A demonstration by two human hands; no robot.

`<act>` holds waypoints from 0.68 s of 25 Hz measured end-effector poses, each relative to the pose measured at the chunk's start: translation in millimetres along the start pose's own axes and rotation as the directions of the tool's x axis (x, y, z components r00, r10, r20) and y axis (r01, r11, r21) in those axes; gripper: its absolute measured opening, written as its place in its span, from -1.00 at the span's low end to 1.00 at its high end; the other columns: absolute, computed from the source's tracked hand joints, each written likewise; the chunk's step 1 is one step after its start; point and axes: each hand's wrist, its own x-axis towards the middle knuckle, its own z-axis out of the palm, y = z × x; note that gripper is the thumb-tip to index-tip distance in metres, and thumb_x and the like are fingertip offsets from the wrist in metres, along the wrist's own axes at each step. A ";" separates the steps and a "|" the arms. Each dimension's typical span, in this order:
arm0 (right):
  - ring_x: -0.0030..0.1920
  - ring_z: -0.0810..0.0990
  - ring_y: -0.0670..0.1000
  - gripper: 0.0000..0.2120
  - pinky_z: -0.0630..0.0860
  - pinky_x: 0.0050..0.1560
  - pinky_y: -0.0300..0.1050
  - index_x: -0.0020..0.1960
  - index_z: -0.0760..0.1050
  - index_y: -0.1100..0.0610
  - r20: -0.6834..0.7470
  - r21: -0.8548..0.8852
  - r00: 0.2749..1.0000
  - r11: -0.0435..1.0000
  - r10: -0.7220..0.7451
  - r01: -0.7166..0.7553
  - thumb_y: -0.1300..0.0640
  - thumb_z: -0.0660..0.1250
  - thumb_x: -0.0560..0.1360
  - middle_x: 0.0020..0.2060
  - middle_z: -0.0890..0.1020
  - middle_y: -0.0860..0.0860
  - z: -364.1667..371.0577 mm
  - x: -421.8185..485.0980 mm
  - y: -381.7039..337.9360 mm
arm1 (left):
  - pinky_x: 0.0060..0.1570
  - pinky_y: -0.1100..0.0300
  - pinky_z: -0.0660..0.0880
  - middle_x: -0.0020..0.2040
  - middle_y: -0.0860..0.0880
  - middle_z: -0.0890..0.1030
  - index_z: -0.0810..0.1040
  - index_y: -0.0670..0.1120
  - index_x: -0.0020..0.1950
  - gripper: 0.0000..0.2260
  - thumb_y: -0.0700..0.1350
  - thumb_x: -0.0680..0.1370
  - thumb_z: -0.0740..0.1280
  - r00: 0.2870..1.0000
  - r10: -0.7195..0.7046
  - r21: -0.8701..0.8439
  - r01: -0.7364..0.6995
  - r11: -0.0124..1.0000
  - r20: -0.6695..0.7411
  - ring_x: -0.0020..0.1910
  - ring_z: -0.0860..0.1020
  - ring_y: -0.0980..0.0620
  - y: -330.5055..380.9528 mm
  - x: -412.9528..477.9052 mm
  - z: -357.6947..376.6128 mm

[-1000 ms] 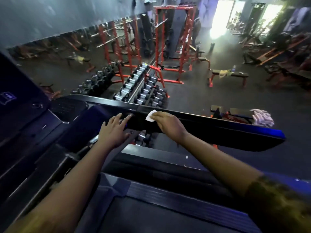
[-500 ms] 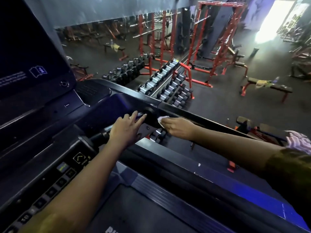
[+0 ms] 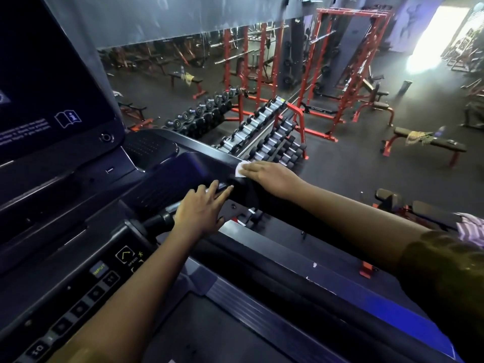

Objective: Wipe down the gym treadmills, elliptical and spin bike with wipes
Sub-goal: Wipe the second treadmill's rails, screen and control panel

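1. Wipe [image 3: 239,171]: a small white sheet is seen on the dark treadmill handrail [image 3: 207,158], near the middle of the view. It is pressed flat under the fingers of the right hand [image 3: 273,176], and only its edge at 9 o'clock of the fingertips is left uncovered.
2. The right hand is laid palm down with fingers straight and close together. Nothing is clasped; the wipe is merely pressed against the rail.
3. The left hand [image 3: 201,212] is found at 7 o'clock of the right hand, near it and apart from the wipe. Its fingers are straight and slightly spread, rested on the lower part of the same rail, and nothing is gripped.
4. The console screen [image 3: 47,74] is set at 10 o'clock of the hands, with a book-and-info symbol lit on it.
5. A button panel [image 3: 78,305] is seen at 7 o'clock, just beside the left forearm.
6. The running belt [image 3: 209,334] is seen at 6 o'clock, below both forearms.
7. Beyond the rail, at 12 to 1 o'clock, a dumbbell rack [image 3: 272,142] is stood on the dark floor, with red power racks [image 3: 351,74] behind it.
8. A bench [image 3: 455,148] is placed at 2 o'clock, with a cloth draped over it.
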 end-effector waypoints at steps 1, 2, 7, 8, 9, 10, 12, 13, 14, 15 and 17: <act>0.37 0.34 0.10 -0.59 0.41 0.23 -0.06 0.44 0.27 0.21 -0.021 0.007 0.999 1.000 0.029 -0.029 0.30 0.04 0.59 0.41 0.34 0.11 5.7 -13.3 -1.0 | 0.00 0.09 0.37 0.48 -0.10 0.16 -0.13 0.09 0.57 -0.33 0.24 0.57 0.10 1.000 -0.001 0.002 0.001 1.000 -0.002 0.18 0.40 -0.10 -0.3 -0.1 -0.1; 0.30 0.44 0.13 -0.60 0.52 0.11 -0.03 0.37 0.36 0.27 -0.076 0.006 0.996 0.999 0.036 -0.036 0.32 0.05 0.56 0.33 0.43 0.18 11.2 -26.1 -4.0 | 0.00 0.09 0.38 0.48 -0.11 0.16 -0.12 0.09 0.57 -0.33 0.24 0.57 0.11 1.000 -0.001 0.002 0.001 1.000 -0.005 0.17 0.41 -0.10 -0.2 -0.3 -0.5; 0.10 0.58 0.12 -0.69 0.54 0.06 -0.12 0.07 0.60 0.31 -0.009 -0.485 0.975 0.854 -0.223 0.190 0.35 0.16 0.43 0.05 0.63 0.19 42.5 -67.2 -9.0 | 0.01 0.09 0.38 0.47 -0.12 0.17 -0.11 0.09 0.57 -0.33 0.23 0.56 0.12 1.000 -0.001 0.021 0.002 1.000 -0.005 0.18 0.41 -0.11 0.6 0.3 0.0; 0.09 0.57 0.10 -0.68 0.51 0.06 -0.15 0.05 0.62 0.29 0.061 -0.539 0.964 0.804 -0.259 0.250 0.35 0.15 0.44 0.03 0.63 0.17 45.1 -70.5 -9.3 | 0.01 0.08 0.38 0.47 -0.12 0.17 -0.11 0.09 0.56 -0.33 0.24 0.56 0.12 1.000 -0.003 0.024 0.003 1.000 -0.005 0.18 0.41 -0.11 0.8 0.2 0.7; 0.05 0.56 0.07 -0.67 0.50 0.04 -0.18 -0.01 0.64 0.24 0.128 -0.578 0.957 0.764 -0.260 0.285 0.36 0.12 0.44 -0.02 0.64 0.14 48.3 -68.9 -10.0 | 0.02 0.08 0.39 0.47 -0.12 0.17 -0.11 0.09 0.56 -0.33 0.24 0.56 0.12 1.000 -0.006 0.026 0.006 1.000 -0.005 0.18 0.41 -0.11 0.6 0.3 1.1; 0.02 0.54 0.03 -0.63 0.49 0.01 -0.21 -0.08 0.66 0.19 0.150 -0.594 0.952 0.746 -0.266 0.302 0.35 0.08 0.45 -0.07 0.65 0.09 48.1 -62.3 -12.1 | 0.02 0.08 0.39 0.47 -0.12 0.17 -0.10 0.09 0.56 -0.33 0.24 0.56 0.12 1.000 -0.008 0.025 0.008 1.000 -0.005 0.18 0.41 -0.11 0.3 0.5 0.8; 0.08 0.54 0.01 -0.53 0.49 0.04 -0.23 -0.06 0.67 0.16 0.127 -0.558 0.973 0.797 -0.192 0.230 0.35 -0.02 0.45 -0.05 0.66 0.05 45.2 -43.9 -15.8 | 0.02 0.08 0.39 0.47 -0.12 0.18 -0.09 0.09 0.56 -0.34 0.24 0.56 0.12 1.000 -0.005 0.019 0.006 1.000 -0.006 0.18 0.41 -0.11 0.3 0.7 0.6; 0.15 0.54 0.02 -0.56 0.49 0.10 -0.21 0.02 0.65 0.19 0.114 -0.527 0.978 0.823 -0.177 0.211 0.32 0.00 0.46 0.04 0.65 0.07 42.7 -36.0 -16.0 | 0.02 0.08 0.38 0.47 -0.11 0.18 -0.08 0.09 0.56 -0.34 0.24 0.56 0.12 1.000 -0.007 0.018 0.007 1.000 -0.009 0.18 0.42 -0.11 0.4 0.4 0.7; 0.21 0.52 0.04 -0.65 0.48 0.16 -0.18 0.08 0.62 0.23 0.067 -0.509 0.976 0.835 -0.206 0.211 0.28 0.09 0.48 0.11 0.63 0.10 45.0 -30.0 -14.0 | 0.01 0.08 0.38 0.47 -0.11 0.18 -0.08 0.10 0.56 -0.34 0.24 0.56 0.12 1.000 -0.009 0.018 0.009 1.000 -0.011 0.18 0.42 -0.11 0.4 0.2 1.1; 0.24 0.51 0.06 -0.70 0.47 0.19 -0.14 0.13 0.59 0.25 0.041 -0.503 0.973 0.837 -0.226 0.215 0.23 0.21 0.48 0.15 0.61 0.12 48.5 -29.5 -12.5 | 0.01 0.08 0.39 0.47 -0.11 0.19 -0.08 0.10 0.56 -0.34 0.24 0.56 0.13 1.000 -0.009 0.019 0.010 1.000 -0.013 0.18 0.42 -0.11 0.5 0.0 1.3; 0.26 0.50 0.09 -0.70 0.46 0.23 -0.10 0.13 0.60 0.25 0.074 -0.511 0.966 0.823 -0.247 0.249 0.19 0.29 0.45 0.16 0.60 0.13 66.8 -43.8 -17.5 | 0.00 0.08 0.39 0.46 -0.11 0.20 -0.08 0.10 0.56 -0.34 0.24 0.56 0.13 1.000 -0.014 0.024 0.014 1.000 -0.012 0.17 0.43 -0.11 0.3 0.2 1.9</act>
